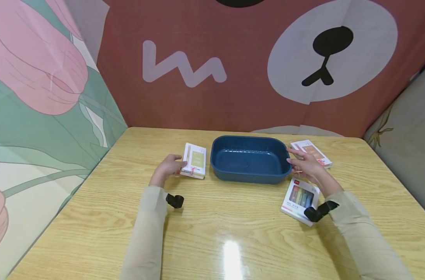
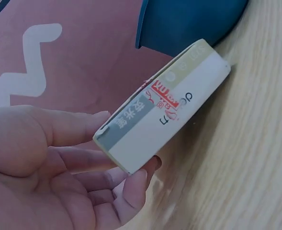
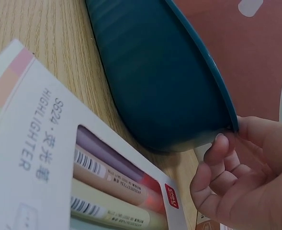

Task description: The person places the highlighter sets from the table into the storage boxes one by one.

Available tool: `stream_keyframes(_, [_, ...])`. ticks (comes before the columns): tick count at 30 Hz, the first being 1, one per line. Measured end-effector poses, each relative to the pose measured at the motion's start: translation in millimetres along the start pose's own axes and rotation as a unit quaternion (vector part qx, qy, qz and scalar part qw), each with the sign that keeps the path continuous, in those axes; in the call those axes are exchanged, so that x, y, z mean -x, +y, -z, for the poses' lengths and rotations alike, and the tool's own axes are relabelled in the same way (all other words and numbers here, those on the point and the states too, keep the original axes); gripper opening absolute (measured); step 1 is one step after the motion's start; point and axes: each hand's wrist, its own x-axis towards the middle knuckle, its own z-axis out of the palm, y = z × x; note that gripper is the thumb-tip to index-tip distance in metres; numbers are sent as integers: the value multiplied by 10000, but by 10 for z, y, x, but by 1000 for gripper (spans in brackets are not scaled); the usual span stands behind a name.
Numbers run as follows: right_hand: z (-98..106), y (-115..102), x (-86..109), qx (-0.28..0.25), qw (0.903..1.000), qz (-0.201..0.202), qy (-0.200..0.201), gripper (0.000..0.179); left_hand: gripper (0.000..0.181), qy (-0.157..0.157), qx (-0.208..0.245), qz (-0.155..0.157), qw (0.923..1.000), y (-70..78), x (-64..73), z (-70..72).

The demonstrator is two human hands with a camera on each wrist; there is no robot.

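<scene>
In the head view, my left hand [image 1: 169, 166] is at the left edge of a white highlighter box [image 1: 195, 160] with a green panel. The left wrist view has the thumb on one face of that highlighter box [image 2: 164, 105] and fingers beneath, gripping its near end. My right hand [image 1: 307, 167] pinches the right rim of a dark blue plastic basin [image 1: 247, 179]. Up close, the right hand [image 3: 251, 167] has its fingers curled against the outer wall of the basin [image 3: 164, 81]. The basin's inside shows nothing in it.
A windowed highlighter box [image 1: 299, 200] lies below the right hand, partly covered by the black wrist camera [image 1: 321, 211]. Behind that hand is another white box [image 1: 312, 151] with an orange panel. Printed cloth [image 1: 247, 105] hangs behind the wooden table [image 1: 205, 233].
</scene>
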Motion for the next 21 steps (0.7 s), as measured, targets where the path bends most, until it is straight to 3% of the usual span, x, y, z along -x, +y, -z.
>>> stream_keyframes(10, [10,18,-15,-163,9998,-64,-24,59,49,-56,544,-3,9985,-54,-24,-1])
stream_keyframes(21, [1,17,-10,-344,9993,-115,-32,60,48,213,731,-87,9971,-57,-57,-18])
